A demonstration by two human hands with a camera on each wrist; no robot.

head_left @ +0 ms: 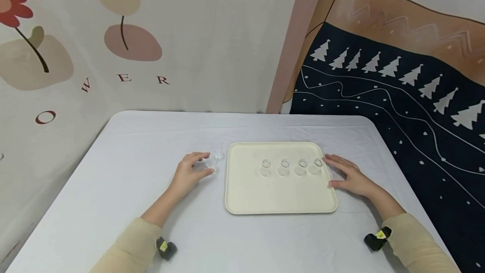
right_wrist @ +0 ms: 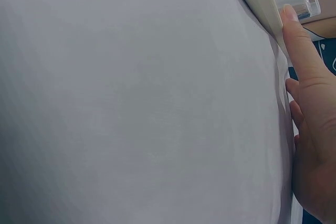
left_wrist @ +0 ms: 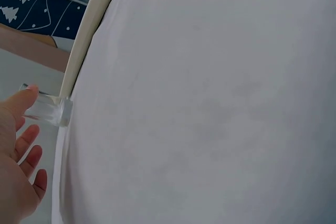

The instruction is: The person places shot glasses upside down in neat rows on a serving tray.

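Observation:
On the white-covered table, my left hand (head_left: 191, 171) is just left of the cream tray (head_left: 280, 199), with thumb and fingers around a clear shot glass (head_left: 211, 164). The left wrist view shows the thumb against the side of this shot glass (left_wrist: 46, 109), which has a thick base and stands upright. A second clear glass (head_left: 218, 153) is just behind it. My right hand (head_left: 350, 177) rests at the tray's right edge, fingers extended and thumb touching the rim (right_wrist: 270, 14). Several clear shot glasses (head_left: 283, 167) stand in a row on the tray.
The white tablecloth (head_left: 242, 243) has light creases. Behind the table hang a pale cloth (head_left: 216, 41) with flower prints and a dark blue one (head_left: 352, 87) with white trees. A small black device (head_left: 166, 247) is at the left wrist, another (head_left: 377, 239) at the right.

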